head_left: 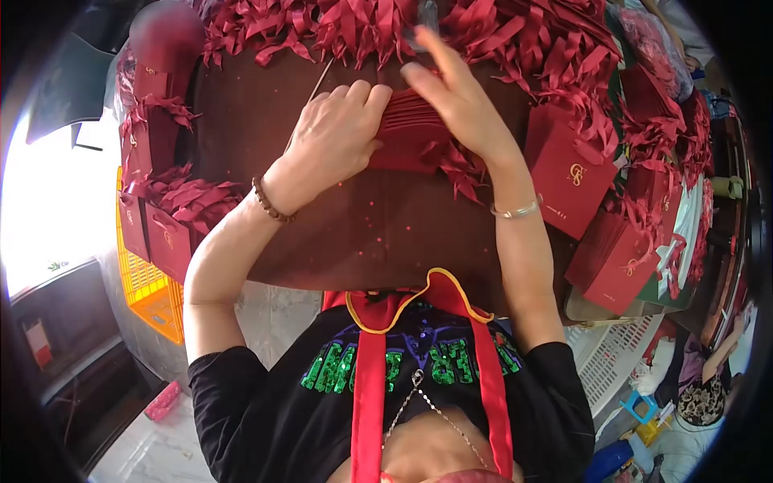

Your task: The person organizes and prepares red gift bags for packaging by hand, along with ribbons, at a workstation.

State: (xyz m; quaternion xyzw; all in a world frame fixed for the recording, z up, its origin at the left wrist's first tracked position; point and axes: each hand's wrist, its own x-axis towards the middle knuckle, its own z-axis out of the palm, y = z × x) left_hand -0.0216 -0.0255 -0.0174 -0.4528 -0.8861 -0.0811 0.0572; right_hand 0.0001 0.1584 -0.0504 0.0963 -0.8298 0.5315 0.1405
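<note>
My left hand (336, 133) is closed at the left end of a stack of dark red paper bags (411, 133), its thumb against their front side. A thin rod (320, 79) slants out from behind this hand. Over the right end of the stack, my right hand (463, 105) has its fingers stretched apart, the fingertips slightly blurred. Red ribbon ends (463, 169) hang from the stack below the right hand. Both hands are above the brown table (322, 233).
Red ribbons (354, 28) pile along the far edge. Printed red bags (572, 173) stand at the right, with more bags (167, 241) at the left. A yellow crate (145, 278) and a white crate (616, 358) are beside the table. Another person's arm (723, 350) shows at far right.
</note>
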